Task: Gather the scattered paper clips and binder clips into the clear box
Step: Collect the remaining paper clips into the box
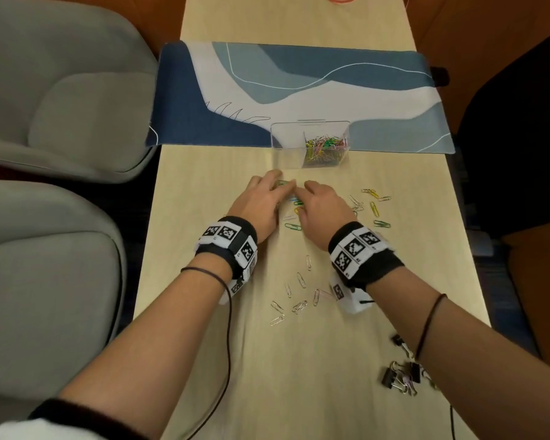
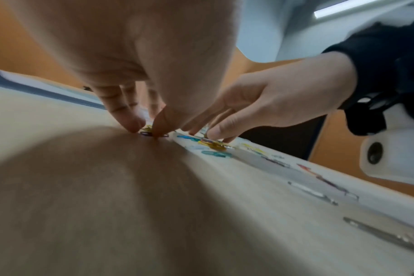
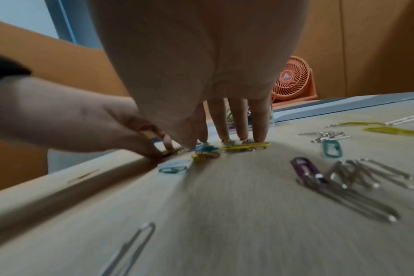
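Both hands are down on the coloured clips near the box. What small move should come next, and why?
Probably close both hands on the clips and lift. The left hand and right hand already have fingertips on the coloured clips lying on the table, and the clear box stands just beyond them.

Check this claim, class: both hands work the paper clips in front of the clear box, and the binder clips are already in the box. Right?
Not quite. The head view shows the binder clips on the table by the right forearm, not in the box. The rest stands: the left hand and right hand work the paper clips in front of it.
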`<state>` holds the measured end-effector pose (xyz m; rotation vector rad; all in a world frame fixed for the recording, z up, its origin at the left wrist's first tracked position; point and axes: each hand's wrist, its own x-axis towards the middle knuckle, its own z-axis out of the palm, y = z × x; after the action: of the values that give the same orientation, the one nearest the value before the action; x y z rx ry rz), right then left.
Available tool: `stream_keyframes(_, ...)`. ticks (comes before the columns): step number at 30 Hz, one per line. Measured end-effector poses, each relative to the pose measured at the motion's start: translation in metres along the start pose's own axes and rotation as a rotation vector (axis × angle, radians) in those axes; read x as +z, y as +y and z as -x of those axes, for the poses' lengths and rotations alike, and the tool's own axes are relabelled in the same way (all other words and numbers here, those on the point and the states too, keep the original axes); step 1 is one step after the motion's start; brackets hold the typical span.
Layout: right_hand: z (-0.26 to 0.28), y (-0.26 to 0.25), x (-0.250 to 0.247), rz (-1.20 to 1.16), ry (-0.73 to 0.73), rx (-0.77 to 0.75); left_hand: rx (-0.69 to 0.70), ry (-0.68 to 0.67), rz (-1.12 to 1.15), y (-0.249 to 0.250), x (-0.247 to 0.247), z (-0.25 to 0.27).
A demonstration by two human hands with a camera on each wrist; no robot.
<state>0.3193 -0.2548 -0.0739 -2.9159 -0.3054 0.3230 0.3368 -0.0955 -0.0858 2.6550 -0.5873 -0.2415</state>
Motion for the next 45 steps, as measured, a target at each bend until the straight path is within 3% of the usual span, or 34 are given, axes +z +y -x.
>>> stream_keyframes(3,0.005,-0.002,0.007,0.121,-0.033,-0.030,0.040,-0.023,-0.074,-0.001,-0.002,-0.003)
stream_keyframes(8,0.007,-0.004,0.009,0.142,-0.006,-0.090,0.047,0.051,-0.068,0.001,0.000,0.010)
stream_keyframes(14,0.017,-0.010,-0.011,0.197,-0.127,-0.171,-0.005,0.147,-0.053,0.006,0.014,0.036)
stream_keyframes(20,0.026,-0.002,-0.023,0.144,-0.154,-0.055,-0.034,0.147,-0.005,0.010,0.016,0.048)
stream_keyframes(24,0.040,0.012,-0.027,-0.136,-0.026,0.072,-0.084,0.107,0.003,0.012,0.006,0.046)
stream_keyframes(28,0.055,0.030,-0.038,-0.495,0.143,0.260,-0.170,0.209,0.219,0.023,-0.013,0.049)
stream_keyframes(33,0.066,0.050,-0.047,-1.117,0.192,0.493,-0.171,0.321,0.503,0.051,-0.044,0.023)
stream_keyframes(36,0.069,0.061,-0.058,-1.499,0.198,0.579,-0.126,0.383,0.551,0.067,-0.063,-0.006)
stream_keyframes(45,0.064,0.102,-0.075,-1.720,0.239,0.630,-0.131,0.491,0.595,0.081,-0.076,-0.083)
